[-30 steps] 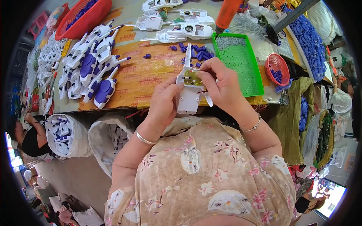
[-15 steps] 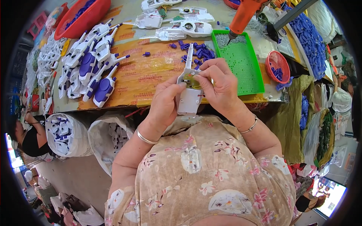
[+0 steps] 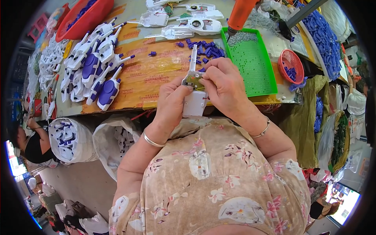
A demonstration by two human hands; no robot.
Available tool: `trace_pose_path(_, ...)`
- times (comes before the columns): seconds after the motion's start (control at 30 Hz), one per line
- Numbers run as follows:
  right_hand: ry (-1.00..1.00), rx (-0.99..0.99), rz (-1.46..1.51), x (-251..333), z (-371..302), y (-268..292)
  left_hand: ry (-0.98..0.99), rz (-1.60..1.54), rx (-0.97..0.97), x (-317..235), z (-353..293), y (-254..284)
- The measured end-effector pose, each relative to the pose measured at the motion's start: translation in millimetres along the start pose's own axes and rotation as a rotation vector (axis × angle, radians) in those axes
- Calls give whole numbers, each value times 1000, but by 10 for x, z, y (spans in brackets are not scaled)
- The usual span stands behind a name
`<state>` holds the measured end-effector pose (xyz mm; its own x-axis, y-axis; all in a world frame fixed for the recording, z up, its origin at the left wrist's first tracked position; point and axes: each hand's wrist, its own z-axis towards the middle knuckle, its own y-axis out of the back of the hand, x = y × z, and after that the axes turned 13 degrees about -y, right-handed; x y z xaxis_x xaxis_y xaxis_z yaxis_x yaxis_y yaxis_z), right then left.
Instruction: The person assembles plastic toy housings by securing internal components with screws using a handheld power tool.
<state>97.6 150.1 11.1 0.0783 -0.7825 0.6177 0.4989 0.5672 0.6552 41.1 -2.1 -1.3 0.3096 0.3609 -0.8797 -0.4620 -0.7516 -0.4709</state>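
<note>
Just above the table's front edge, my left hand (image 3: 170, 100) grips a white plastic housing half (image 3: 194, 105) by its left side. The housing has a long narrow stem (image 3: 194, 58) pointing away from me. Inside its middle lies a small yellow-green circuit board (image 3: 192, 80) with a black part and thin wires. My right hand (image 3: 225, 88) is closed, thumb and forefinger pinching at the board's right edge. The fingertips hide part of the board. Beyond the stem lies a heap of small purple plastic parts (image 3: 209, 51).
A green tray (image 3: 254, 74) with small metal pieces sits at right, under an orange power screwdriver (image 3: 238, 15). White-and-purple assembled housings (image 3: 92, 66) pile up at left. Open housings (image 3: 196, 26) lie at the back. A red basket (image 3: 290, 62) stands right; white sacks (image 3: 70, 150) stand below.
My right thumb and fingers have shifted slightly, uncovering more of the circuit board. Both hands still hold the work in nearly the same spot, while the view has moved a little.
</note>
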Motion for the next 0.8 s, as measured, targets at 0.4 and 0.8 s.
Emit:
trace_pose_path(0.4,-149,63,164,-73,-85,-142,13,71,47,167,22,195)
trace_pose_path(0.8,-106,108,123,-101,-95,-153,115,-111,49,126,54,169)
